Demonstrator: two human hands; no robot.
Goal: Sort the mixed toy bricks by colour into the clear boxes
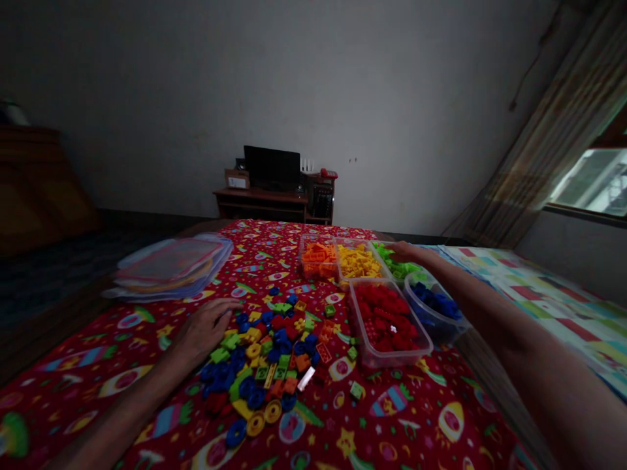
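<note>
My left hand [208, 328] rests at the left edge of a heap of mixed toy building bricks [281, 343], its thumb and fingers apart and nothing visible in them. The heap holds red, blue, green, yellow and orange pieces, some of them round. My right hand [405, 252] reaches over the container of green bricks [392, 266] at the back right. Its fingers are small and dark there, so I cannot tell whether they hold a piece. Nearer stand a tub of red bricks [385, 313] and a round tub of blue bricks [435, 303].
Containers of orange bricks [319, 258] and yellow bricks [360, 261] stand beside the green one. Stacked lids [171, 264] lie at the left on the red patterned cloth [196, 424]. Beyond is a desk with a monitor [272, 168]; a curtain [533, 143] hangs at right.
</note>
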